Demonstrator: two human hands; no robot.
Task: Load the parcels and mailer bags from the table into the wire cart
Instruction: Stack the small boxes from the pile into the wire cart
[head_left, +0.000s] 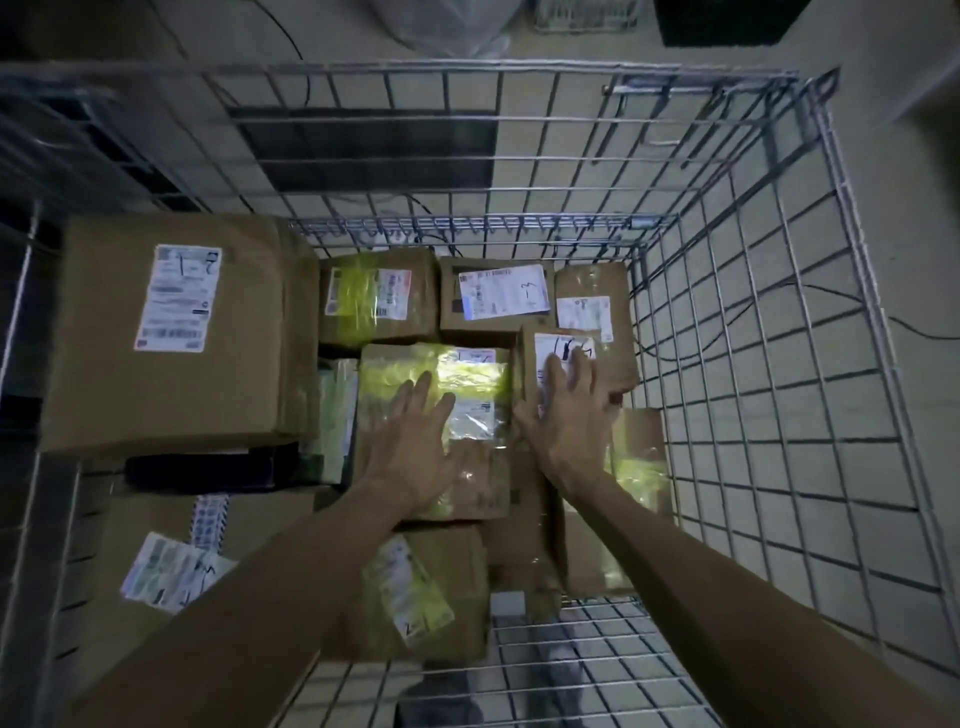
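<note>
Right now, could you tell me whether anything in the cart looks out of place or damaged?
Nothing in the cart looks spilled or torn. Two small things: the label on the near-left box looks crumpled and lifting, and the yellow pouch on the near box sits askew.

Wire cart (467, 67), labelled cardboard parcels (493, 296) packed side by side inside, large box (171, 332) at left

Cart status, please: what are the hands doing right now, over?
Left hand open on taped box. Right hand open on small box. Cart part full. Big box stacked left, clear of hands.
</note>
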